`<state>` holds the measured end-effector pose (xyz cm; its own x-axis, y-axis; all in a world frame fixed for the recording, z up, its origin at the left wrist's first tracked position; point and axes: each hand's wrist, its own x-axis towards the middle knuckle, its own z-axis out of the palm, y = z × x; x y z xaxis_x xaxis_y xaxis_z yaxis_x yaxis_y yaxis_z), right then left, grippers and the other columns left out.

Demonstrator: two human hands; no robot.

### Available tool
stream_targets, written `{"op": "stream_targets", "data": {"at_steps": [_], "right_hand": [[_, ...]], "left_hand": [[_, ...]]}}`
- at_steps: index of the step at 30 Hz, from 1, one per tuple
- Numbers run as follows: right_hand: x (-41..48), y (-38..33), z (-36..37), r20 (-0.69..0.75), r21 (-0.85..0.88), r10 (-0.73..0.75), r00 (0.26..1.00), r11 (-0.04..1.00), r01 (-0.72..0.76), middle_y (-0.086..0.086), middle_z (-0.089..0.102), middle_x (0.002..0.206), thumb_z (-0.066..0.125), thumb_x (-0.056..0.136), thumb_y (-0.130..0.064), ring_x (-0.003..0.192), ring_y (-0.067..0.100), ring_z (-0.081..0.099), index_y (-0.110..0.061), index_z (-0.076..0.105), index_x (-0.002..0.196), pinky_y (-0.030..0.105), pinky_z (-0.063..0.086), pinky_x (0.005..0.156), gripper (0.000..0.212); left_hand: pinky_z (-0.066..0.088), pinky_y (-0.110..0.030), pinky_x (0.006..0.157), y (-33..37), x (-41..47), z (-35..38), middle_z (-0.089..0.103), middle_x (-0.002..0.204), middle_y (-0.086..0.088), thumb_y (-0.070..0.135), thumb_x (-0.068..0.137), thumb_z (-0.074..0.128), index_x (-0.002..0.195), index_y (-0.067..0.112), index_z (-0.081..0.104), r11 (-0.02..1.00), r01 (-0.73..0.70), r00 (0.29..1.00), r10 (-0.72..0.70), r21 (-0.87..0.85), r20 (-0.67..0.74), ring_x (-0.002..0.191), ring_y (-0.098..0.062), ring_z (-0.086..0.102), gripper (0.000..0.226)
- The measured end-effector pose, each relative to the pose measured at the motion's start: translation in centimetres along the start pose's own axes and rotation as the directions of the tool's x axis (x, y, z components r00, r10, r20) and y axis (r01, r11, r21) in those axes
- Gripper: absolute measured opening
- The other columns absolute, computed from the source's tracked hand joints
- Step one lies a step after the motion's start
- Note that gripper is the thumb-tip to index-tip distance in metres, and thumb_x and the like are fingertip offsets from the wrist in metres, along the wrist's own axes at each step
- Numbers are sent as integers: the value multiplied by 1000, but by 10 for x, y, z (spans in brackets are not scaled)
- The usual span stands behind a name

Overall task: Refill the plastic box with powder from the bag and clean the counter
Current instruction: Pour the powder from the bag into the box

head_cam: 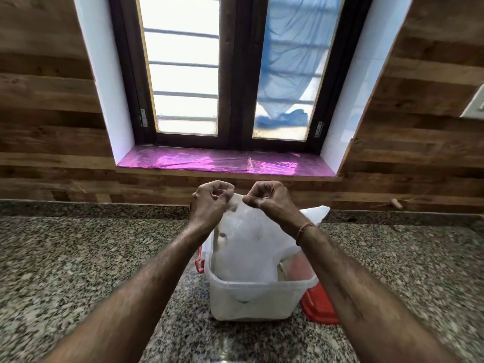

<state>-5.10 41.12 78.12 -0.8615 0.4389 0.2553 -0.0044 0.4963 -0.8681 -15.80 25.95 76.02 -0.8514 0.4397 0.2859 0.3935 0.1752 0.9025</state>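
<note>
The white bag (248, 247) stands in the clear plastic box (251, 302). Its top edge is pinched by the curled fingers of the left grip (209, 203) and the right grip (267, 200), side by side directly above the box. Below the right grip, a red lid (318, 307) lies beside the box on the speckled table (78, 258).

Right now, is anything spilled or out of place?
No spill shows, though the speckled counter could hide powder. The left hand and right hand pinch the top of the bag, which stands inside the plastic box. The red lid lies at its right.
</note>
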Motion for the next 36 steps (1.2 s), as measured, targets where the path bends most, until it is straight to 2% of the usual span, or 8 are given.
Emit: {"op": "stream_targets", "data": {"at_steps": [4, 9, 13, 18, 26, 28, 32, 36], "right_hand": [[10, -2, 0, -198, -235, -71, 978, 972, 23, -8, 71, 71, 87, 79, -22, 67, 4, 63, -18, 71, 72, 22, 50, 62, 18], [20, -5, 4, -217, -338, -112, 970, 941, 33, -7, 66, 77, 87, 79, -26, 72, 6, 60, -15, 72, 76, 19, 41, 61, 19], [21, -7, -2, -140, -220, -88, 986, 974, 56, -5, 70, 73, 87, 79, -21, 67, 3, 62, -17, 72, 74, 18, 46, 62, 17], [13, -6, 0, 48, -135, -137, 989, 981, 142, -4, 69, 69, 86, 79, -16, 61, 0, 58, -15, 73, 70, 19, 48, 61, 16], [27, 6, -4, -80, -78, -111, 991, 991, 105, -2, 74, 71, 88, 77, -19, 70, 12, 69, -17, 72, 69, 40, 63, 72, 17], [29, 9, -4, -81, -80, -109, 991, 992, 102, -3, 74, 72, 88, 77, -19, 72, 12, 70, -19, 72, 69, 41, 63, 73, 18], [36, 10, -2, -105, -97, -79, 991, 993, 69, -5, 75, 73, 87, 78, -21, 74, 12, 72, -17, 73, 71, 36, 63, 70, 16], [37, 7, 0, -110, -190, -79, 991, 980, 57, -7, 73, 74, 86, 80, -29, 68, 6, 65, -21, 72, 72, 21, 45, 60, 18]], "left_hand": [[54, -31, 64, 15, -1, -2, 72, 76, 7, 37, 79, 81, 75, 27, 73, 993, -97, 994, 93, 64, 64, 77, -11, 69, 13], [60, -39, 69, 28, 5, -13, 74, 79, -1, 21, 81, 78, 80, 22, 77, 997, -73, 981, 74, -12, 181, 79, -20, 71, 2], [65, -40, 72, 13, 5, -25, 72, 100, -6, 22, 89, 78, 101, 22, 72, 988, -7, 990, 29, -157, 140, 95, -25, 72, 13], [63, -43, 70, -2, 7, -16, 73, 81, 1, 22, 80, 85, 81, 22, 71, 1000, 12, 995, -13, -7, -104, 75, -16, 69, 14], [56, -28, 69, 4, 2, -11, 75, 96, -7, 18, 89, 79, 108, 15, 72, 957, 117, 989, -138, -266, -61, 86, -20, 72, 21], [58, -33, 71, 5, 1, -8, 77, 96, -8, 16, 89, 78, 102, 17, 76, 961, 109, 989, -131, -255, -71, 87, -22, 71, 13], [56, -35, 69, 12, -11, -8, 78, 89, -11, 17, 90, 77, 89, 13, 79, 965, 55, 993, -81, -255, -91, 78, -20, 69, 5], [60, -34, 67, 25, -25, -5, 79, 88, -2, 17, 91, 76, 95, 19, 80, 989, -10, 994, -6, -145, -111, 77, -16, 72, 6]]}}
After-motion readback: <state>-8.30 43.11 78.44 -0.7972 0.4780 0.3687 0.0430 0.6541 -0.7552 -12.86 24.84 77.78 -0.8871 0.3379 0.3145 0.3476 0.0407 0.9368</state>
